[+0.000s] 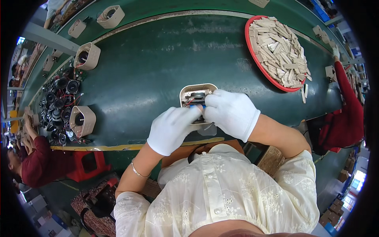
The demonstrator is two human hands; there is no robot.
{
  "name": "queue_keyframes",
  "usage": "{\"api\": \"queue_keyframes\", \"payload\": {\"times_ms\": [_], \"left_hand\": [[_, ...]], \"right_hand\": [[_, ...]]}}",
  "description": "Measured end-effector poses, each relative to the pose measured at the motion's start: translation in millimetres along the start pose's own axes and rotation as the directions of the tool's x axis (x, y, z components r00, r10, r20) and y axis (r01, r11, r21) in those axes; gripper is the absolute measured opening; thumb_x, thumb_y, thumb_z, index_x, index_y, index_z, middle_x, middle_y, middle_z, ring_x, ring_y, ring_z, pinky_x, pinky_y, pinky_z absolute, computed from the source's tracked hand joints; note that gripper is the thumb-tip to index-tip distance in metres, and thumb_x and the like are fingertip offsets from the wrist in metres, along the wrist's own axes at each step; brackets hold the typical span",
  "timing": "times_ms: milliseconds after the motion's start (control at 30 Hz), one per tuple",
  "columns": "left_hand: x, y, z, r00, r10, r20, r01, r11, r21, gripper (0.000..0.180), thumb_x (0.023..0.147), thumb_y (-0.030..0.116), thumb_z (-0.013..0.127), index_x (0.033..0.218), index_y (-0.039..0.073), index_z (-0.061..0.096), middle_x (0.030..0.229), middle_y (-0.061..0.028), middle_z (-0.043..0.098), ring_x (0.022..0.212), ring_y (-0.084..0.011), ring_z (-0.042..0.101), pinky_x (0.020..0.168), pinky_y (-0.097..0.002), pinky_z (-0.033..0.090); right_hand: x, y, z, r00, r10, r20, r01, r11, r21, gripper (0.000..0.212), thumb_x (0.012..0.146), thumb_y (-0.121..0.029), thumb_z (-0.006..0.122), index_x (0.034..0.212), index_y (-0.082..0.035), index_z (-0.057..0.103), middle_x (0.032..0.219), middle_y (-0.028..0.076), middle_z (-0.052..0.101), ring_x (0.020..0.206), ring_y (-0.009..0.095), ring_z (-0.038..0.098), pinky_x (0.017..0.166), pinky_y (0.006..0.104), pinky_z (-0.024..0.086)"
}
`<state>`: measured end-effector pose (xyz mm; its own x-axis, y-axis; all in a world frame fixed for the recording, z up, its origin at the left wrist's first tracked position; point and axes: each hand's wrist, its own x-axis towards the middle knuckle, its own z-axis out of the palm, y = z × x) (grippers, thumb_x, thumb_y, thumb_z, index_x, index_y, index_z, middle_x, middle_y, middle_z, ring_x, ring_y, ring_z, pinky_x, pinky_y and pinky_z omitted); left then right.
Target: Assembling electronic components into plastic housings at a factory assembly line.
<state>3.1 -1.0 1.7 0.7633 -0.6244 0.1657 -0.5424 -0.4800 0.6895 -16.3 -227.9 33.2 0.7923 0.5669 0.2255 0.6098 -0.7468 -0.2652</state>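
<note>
A beige plastic speaker housing (198, 87) stands open side up at the table's near edge, right in front of me. Inside it are a round dark part (196, 95), a bit of red wire and a blue piece (193, 106). My left hand (172, 127), in a white glove, comes over the near left of the housing. Its fingers are bent together inside beside the blue piece; what they pinch is hidden. My right hand (231, 111), also gloved, is closed over the right wall of the housing, with fingertips reaching in. A clear plastic flap (207, 130) hangs below the housing.
A red-rimmed round tray (252, 50) heaped with beige strips (278, 51) stands at the far right. On the left lie several loose speakers (59, 102) with wires, beside beige housings (82, 121). Co-workers in dark red sit on both sides; a red stool (89, 165) is at left.
</note>
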Motion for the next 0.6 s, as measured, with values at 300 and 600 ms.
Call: {"api": "queue_keyframes", "payload": {"times_ms": [300,600], "left_hand": [[-3.9,6.3,-0.9,0.972,0.216,0.092,-0.233,0.928,0.291,0.041,0.081,0.007,0.060,0.122,0.007,0.063,0.103,-0.0061,0.062,0.082,-0.0255,0.062,0.070,-0.0359,0.054],[-3.4,9.4,13.7,0.980,0.196,0.026,-0.196,0.949,0.246,0.039,0.083,0.009,0.060,0.122,0.008,0.063,0.099,-0.0080,0.062,0.080,-0.0268,0.063,0.068,-0.0385,0.054]], "right_hand": [[2.1,4.1,-30.7,0.888,0.451,-0.090,-0.053,0.296,0.954,0.018,0.092,-0.014,0.068,0.088,0.003,0.068,0.076,0.007,0.058,0.058,0.011,0.049,0.053,0.0241,0.036],[1.7,-21.6,-19.7,0.822,0.569,-0.023,-0.027,0.079,0.996,0.029,0.101,-0.022,0.057,0.103,0.004,0.071,0.073,0.002,0.060,0.059,0.005,0.047,0.054,0.0220,0.038]]}}
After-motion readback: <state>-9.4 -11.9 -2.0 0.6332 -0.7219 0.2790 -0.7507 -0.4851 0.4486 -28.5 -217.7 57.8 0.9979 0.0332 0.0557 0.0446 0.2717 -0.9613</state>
